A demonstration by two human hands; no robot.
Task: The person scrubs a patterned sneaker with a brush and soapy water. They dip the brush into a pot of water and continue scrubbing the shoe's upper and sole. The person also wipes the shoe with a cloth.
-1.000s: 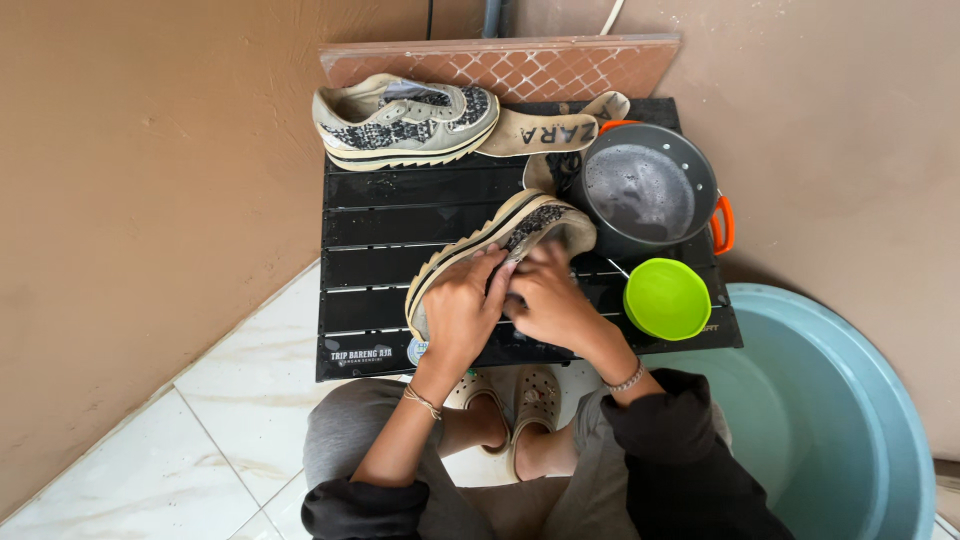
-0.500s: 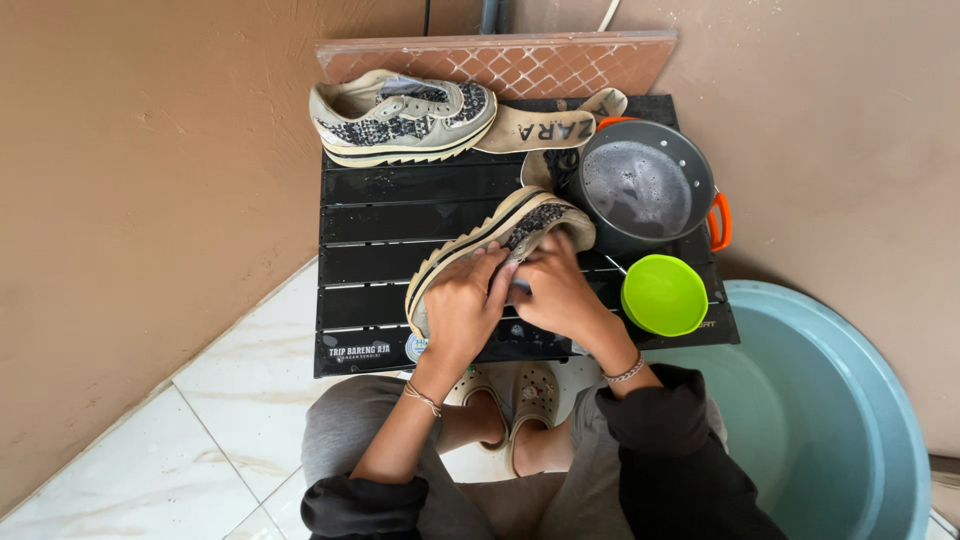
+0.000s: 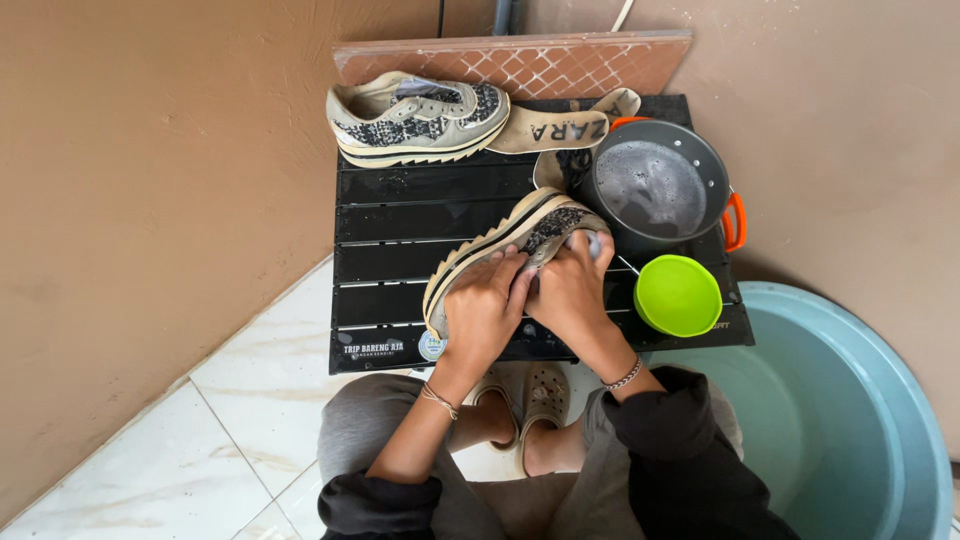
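Note:
A beige sneaker with a dark patterned upper point(image 3: 505, 243) lies tilted on its side on a low black slatted table point(image 3: 400, 215). My left hand point(image 3: 483, 315) grips its heel end and holds it steady. My right hand point(image 3: 572, 290) presses on the sneaker's upper near the toe, fingers closed around something small that I cannot make out. The matching sneaker point(image 3: 418, 118) stands upright at the table's far left. Beside it lies a beige insole point(image 3: 560, 128).
A dark pot with orange handles point(image 3: 660, 190) holds soapy water at the table's right, with a lime-green lid or bowl point(image 3: 679, 294) in front of it. A large teal basin point(image 3: 850, 420) stands at the lower right. Brown walls enclose the corner; white floor tiles point(image 3: 150, 460) lie left.
My right hand has shifted slightly up along the sneaker's upper toward the toe. The sneaker and my left hand stay in nearly the same place.

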